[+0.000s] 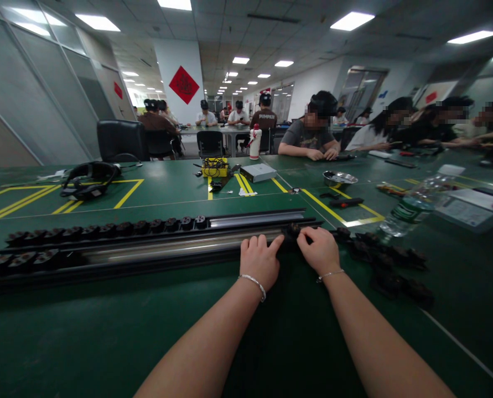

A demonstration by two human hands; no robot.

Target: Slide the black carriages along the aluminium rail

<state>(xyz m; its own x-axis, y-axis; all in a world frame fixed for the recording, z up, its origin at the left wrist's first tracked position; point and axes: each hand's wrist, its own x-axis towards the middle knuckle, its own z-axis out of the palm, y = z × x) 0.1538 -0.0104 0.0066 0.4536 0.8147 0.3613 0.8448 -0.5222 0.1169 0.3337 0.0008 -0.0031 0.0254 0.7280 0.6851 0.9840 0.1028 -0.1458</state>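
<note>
A long black rail with a shiny metal channel (167, 243) lies across the green table in front of me. My left hand (261, 258) rests on its near edge, fingers spread, with the index finger stretched towards a small black round part (294, 229) at the right end. My right hand (321, 251) pinches at that part, thumb and index finger bent; the contact is partly hidden. Behind lies a second rail (258, 219) carrying a row of black round parts (124, 228). More such parts (34, 261) sit in the near rail's left end.
Loose black parts (387, 257) lie right of my right hand, near a tilted plastic bottle (416, 202). Further back are a metal bowl (340, 177), a grey box (258, 172), a yellow container with cables (215, 167) and a black headset (89, 179). Other people sit across the table.
</note>
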